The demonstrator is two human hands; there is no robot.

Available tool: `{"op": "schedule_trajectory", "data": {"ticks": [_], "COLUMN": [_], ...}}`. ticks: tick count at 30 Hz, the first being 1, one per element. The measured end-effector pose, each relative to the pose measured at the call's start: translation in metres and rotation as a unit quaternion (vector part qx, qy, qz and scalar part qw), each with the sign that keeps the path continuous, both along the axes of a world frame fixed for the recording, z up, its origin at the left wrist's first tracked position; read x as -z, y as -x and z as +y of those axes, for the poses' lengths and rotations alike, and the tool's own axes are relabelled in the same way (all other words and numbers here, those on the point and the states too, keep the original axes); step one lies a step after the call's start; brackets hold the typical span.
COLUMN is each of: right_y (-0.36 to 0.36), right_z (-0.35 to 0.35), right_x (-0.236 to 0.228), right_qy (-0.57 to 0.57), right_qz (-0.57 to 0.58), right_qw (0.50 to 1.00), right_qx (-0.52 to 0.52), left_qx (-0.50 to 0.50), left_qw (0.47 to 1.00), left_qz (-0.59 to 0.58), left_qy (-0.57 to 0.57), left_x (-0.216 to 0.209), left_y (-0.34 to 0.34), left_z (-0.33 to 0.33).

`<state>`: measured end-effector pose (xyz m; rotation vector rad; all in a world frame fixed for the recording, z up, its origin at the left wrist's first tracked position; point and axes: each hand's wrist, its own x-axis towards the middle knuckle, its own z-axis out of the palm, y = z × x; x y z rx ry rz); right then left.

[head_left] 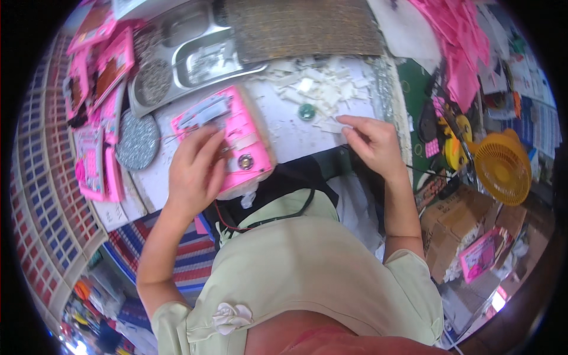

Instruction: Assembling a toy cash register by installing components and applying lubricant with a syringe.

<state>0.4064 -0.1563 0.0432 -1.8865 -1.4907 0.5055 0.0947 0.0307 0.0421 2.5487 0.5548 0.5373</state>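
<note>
A pink plastic case (238, 115) lies tilted on the white tabletop, with a grey part in its upper end and a round metal piece near its lower edge. Over its left side my left hand (198, 163) is closed, with curled fingers against the case. Thin red wire shows beside that hand. At the right, my right hand (376, 145) pinches a small whitish strip (331, 126) between thumb and forefinger. Just beyond it spreads a loose pile of white strips (319, 83). A round green piece (306, 112) sits at the pile's near edge.
A metal compartment tray (171, 71) holding small parts stands behind the case. A round grey disc (137, 139) and stacked pink cases (89, 160) lie to the left. A brown ridged board (305, 29) is at the back. Right are a yellow fan (503, 167) and a cardboard box (452, 222).
</note>
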Motion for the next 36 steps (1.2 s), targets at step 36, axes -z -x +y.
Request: {"op": "schedule_trajectory", "data": {"ticks": [36], "right_y": [0.041], "right_z": [0.037], "right_x": [-0.024], "right_qy": [-0.004], "right_qz": [0.274], "right_qw": [0.962], "right_qx": [-0.007], "left_qx": [0.018], "left_qw": [0.935], "left_qz": [-0.075], "left_qy": [0.346], "left_x": [-0.036], "left_y": [-0.095], "left_z": [-0.019]}}
